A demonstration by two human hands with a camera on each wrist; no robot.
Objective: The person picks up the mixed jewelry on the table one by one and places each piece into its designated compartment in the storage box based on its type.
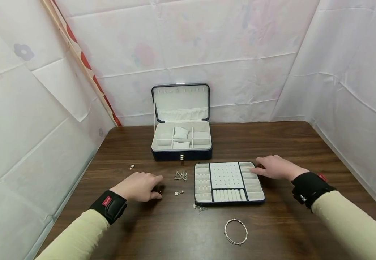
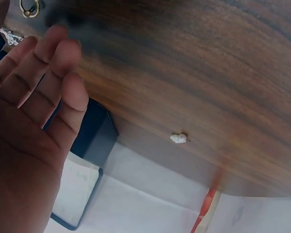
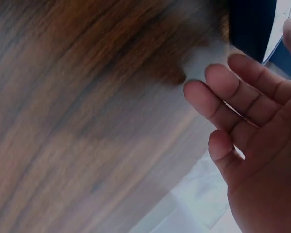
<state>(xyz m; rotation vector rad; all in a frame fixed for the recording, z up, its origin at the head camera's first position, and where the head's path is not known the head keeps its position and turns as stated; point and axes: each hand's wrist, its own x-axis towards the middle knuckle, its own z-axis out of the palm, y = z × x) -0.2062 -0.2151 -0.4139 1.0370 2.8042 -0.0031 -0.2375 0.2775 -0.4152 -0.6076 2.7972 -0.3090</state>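
My left hand [image 1: 139, 186] hovers low over the table, its fingers loosely bent and holding nothing. A gold ring [image 2: 29, 8] is near its fingertips in the left wrist view. At the navy jewelry tray's [image 1: 228, 203] right edge is my right hand [image 1: 277, 167], thumb over the rim and fingers relaxed outside it. The tray has white compartments, a dotted earring panel and ring rolls. Between left hand and tray lie a silver chain [image 1: 180, 176] and a small pair of earrings [image 1: 179, 193]. Another small silver piece [image 1: 200, 208] touches or nearly touches the tray's front edge.
Behind stands an open navy jewelry box [image 1: 181, 155] with a raised lid and two white cushions [image 1: 181, 132] inside. A silver bangle [image 1: 235, 232] lies in front of the tray. Small white earrings [image 1: 132, 167] sit at the left. White cloth [image 1: 191, 47] hangs around the table.
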